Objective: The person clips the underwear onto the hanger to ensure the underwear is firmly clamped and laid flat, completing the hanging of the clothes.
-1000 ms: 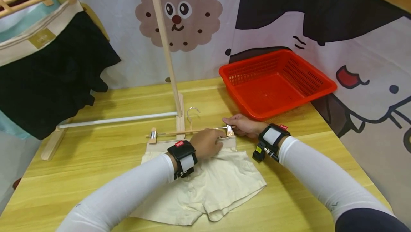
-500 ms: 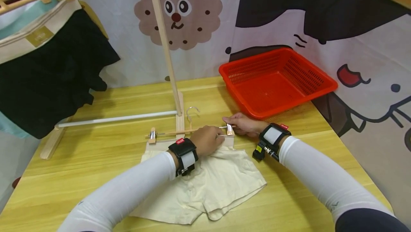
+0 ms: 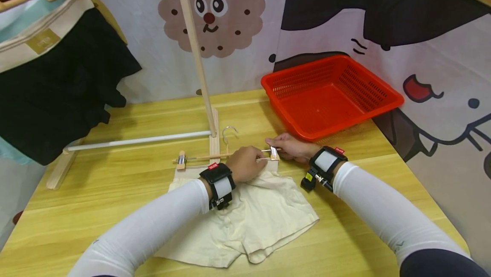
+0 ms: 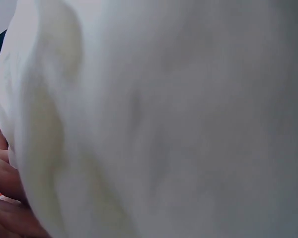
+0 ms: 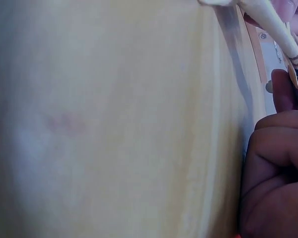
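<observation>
- The cream shorts (image 3: 245, 217) lie flat on the near middle of the table (image 3: 383, 174), waistband toward the far side, under a wooden clip hanger (image 3: 215, 157).
- The waistband is held by the left hand (image 3: 245, 167), fingers curled, just beside the hanger's right clip (image 3: 274, 153).
- That clip is pinched by the right hand (image 3: 293, 148).
- The step in hand is judged to be clipping the right waistband corner; next, the fabric must be seated between the clip's halves before release.
- A red basket (image 3: 330, 93) stands at far right.
</observation>
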Tool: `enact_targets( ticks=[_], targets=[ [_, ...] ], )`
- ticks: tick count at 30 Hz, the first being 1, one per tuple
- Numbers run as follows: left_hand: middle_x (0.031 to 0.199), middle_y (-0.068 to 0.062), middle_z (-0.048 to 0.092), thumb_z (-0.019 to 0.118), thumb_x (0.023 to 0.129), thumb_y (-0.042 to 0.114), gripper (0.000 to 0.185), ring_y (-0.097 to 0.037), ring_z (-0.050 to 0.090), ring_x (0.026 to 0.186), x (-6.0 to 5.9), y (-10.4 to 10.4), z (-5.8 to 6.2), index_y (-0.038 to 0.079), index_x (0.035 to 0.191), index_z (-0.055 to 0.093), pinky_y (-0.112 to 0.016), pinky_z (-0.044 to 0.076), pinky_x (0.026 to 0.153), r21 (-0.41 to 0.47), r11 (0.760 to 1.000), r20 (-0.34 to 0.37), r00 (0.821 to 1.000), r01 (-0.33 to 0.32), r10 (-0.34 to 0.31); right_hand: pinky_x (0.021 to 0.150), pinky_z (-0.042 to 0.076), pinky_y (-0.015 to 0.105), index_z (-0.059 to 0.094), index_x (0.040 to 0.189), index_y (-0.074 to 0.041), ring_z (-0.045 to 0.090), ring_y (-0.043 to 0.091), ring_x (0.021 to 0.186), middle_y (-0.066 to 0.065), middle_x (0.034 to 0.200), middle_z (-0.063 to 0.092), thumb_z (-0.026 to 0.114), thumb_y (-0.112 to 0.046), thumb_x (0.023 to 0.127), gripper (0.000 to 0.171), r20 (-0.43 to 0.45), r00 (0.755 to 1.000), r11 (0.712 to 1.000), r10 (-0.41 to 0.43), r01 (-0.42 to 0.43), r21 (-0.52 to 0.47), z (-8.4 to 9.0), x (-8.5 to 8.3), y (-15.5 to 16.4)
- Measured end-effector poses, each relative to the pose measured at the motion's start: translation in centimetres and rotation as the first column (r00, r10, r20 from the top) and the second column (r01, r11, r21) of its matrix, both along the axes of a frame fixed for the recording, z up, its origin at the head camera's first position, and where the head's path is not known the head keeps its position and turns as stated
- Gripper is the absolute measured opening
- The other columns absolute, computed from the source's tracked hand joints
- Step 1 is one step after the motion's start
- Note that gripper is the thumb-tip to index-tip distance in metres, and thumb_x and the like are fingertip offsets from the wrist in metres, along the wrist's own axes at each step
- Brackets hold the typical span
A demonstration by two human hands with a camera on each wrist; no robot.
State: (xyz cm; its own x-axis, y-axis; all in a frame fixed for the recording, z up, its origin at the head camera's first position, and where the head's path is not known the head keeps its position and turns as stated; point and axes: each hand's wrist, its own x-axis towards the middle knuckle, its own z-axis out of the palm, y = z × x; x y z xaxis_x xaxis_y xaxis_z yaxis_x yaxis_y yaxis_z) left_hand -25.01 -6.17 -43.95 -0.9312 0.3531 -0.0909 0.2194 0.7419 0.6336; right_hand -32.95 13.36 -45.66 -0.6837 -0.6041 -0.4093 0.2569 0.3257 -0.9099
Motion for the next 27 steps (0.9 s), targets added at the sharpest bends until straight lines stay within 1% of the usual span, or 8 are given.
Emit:
enact_targets(
  ticks=[3,7,10,13,17,19,23,27],
  targets=[
    [0.067,0.003,0.058,0.061,0.097,0.027,0.019,-0.010,0.051,0.058,0.0,-0.1,0.1,0.017,0.088,0.074,-0.026,0.040,0.054,-0.005,1.000,0.003,1.000,0.002,-0.002,0.043,0.023,0.018,0.057,0.066,-0.016,0.025,0.002,0.041,-0.011,0.050,0.031,0.046,-0.029,0.107,0.044,-0.006,1.000,1.000,0.014,-0.014,0.006,0.1,-0.1,-0.1],
    [0.086,0.002,0.070,0.061,0.098,0.026,0.019,-0.010,0.057,0.068,0.2,-0.4,0.5,0.017,0.103,0.076,-0.026,0.045,0.061,-0.011,1.000,-0.003,1.000,0.015,-0.015,0.042,0.023,0.018,0.058,0.067,-0.014,0.025,0.004,0.040,-0.010,0.049,0.031,0.046,-0.030,0.107,0.044,-0.017,1.000,0.999,0.020,-0.019,0.036,0.2,-0.1,-0.2],
    [0.099,0.003,0.072,0.061,0.099,0.027,0.022,-0.012,0.060,0.076,0.5,-0.8,0.9,0.018,0.113,0.075,-0.028,0.049,0.068,-0.028,0.999,-0.018,1.000,0.021,-0.022,0.042,0.023,0.019,0.058,0.068,-0.014,0.025,0.004,0.040,-0.009,0.049,0.030,0.047,-0.031,0.107,0.044,-0.021,1.000,0.998,0.015,-0.014,0.057,0.3,0.0,-0.3],
    [0.102,0.001,0.073,0.062,0.098,0.027,0.025,-0.013,0.064,0.082,1.0,-1.7,1.2,0.018,0.119,0.072,-0.030,0.051,0.070,-0.052,0.999,-0.053,0.998,0.013,-0.016,0.042,0.023,0.019,0.060,0.068,-0.013,0.025,0.004,0.040,-0.009,0.049,0.031,0.049,-0.033,0.105,0.043,-0.027,1.000,0.997,-0.004,0.006,0.077,0.2,-0.1,-0.4],
    [0.104,0.000,0.072,0.068,0.095,0.026,0.026,-0.014,0.067,0.085,2.2,-3.8,1.9,0.018,0.120,0.071,-0.029,0.051,0.067,-0.080,0.996,-0.110,0.994,-0.034,0.025,0.040,0.024,0.020,0.064,0.073,-0.010,0.026,0.007,0.038,-0.009,0.048,0.032,0.054,-0.040,0.103,0.043,-0.065,0.998,0.990,-0.019,0.028,0.136,0.0,-0.1,-0.7],
    [0.100,0.001,0.071,0.070,0.093,0.025,0.025,-0.013,0.065,0.079,2.8,-5.0,2.2,0.018,0.117,0.071,-0.027,0.049,0.063,-0.084,0.995,-0.123,0.991,-0.062,0.051,0.039,0.025,0.022,0.066,0.079,-0.008,0.029,0.008,0.037,-0.007,0.047,0.033,0.055,-0.043,0.102,0.043,-0.090,0.996,0.984,-0.013,0.028,0.174,0.0,0.0,-0.8],
    [0.084,0.004,0.066,0.072,0.092,0.024,0.016,-0.010,0.056,0.063,4.4,-7.8,2.8,0.017,0.107,0.072,-0.026,0.045,0.055,-0.082,0.990,-0.114,0.988,-0.111,0.101,0.039,0.031,0.024,0.064,0.095,-0.004,0.037,0.011,0.036,-0.004,0.046,0.038,0.054,-0.046,0.102,0.043,-0.136,0.991,0.969,-0.006,0.039,0.243,0.5,0.7,-0.8],
    [0.074,0.006,0.062,0.071,0.093,0.025,0.009,-0.009,0.052,0.057,5.8,-11.5,3.0,0.017,0.095,0.070,-0.026,0.042,0.050,-0.105,0.979,-0.130,0.979,-0.172,0.158,0.040,0.039,0.025,0.055,0.098,-0.004,0.043,0.014,0.038,-0.001,0.050,0.043,0.054,-0.043,0.102,0.038,-0.182,0.983,0.954,-0.001,0.056,0.295,1.2,1.5,-0.7]
  ],
)
